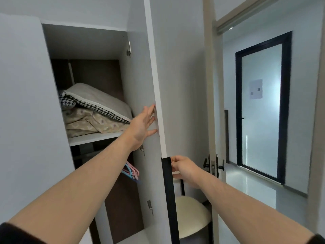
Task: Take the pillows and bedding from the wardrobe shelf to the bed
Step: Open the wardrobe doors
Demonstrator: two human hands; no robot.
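My left hand (142,125) lies flat on the wardrobe door (175,67), right hand (182,169) gripping its black handle (167,191). The houndstooth pillow (98,99) sits just left of my left hand

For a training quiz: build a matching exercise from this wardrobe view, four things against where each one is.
Things:
1 houndstooth-trimmed pillow
2 beige patterned bedding
3 pink and blue hangers
4 right hand

Places:
A below the shelf
B gripping the black handle strip
C on top of the bedding
D directly on the shelf

Pairs: 1-C, 2-D, 3-A, 4-B
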